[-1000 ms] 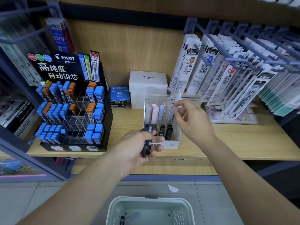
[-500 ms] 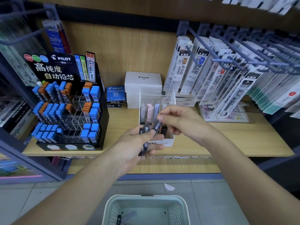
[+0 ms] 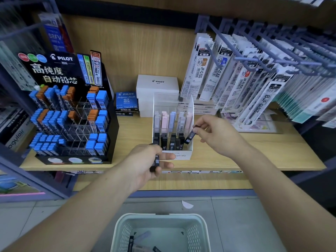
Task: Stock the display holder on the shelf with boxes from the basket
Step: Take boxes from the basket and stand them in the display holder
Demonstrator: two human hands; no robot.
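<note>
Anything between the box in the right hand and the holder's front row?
Nothing visible blocks it. The right hand pinches the black box tilted, its lower end at the front right corner of the display holder, beside the standing boxes. The left hand holds its stack lower, leftward.

A single dark box (image 3: 190,136) has been drawn from the stack (image 3: 156,162) gripped in the left hand (image 3: 143,164) and carried up and to the right of centre frame. It is now pinched, tilted, in the right hand (image 3: 216,135), with its lower end at the right front corner of the display holder (image 3: 182,155). A second ago that hand was raised at the holder's upper right edge.
</note>
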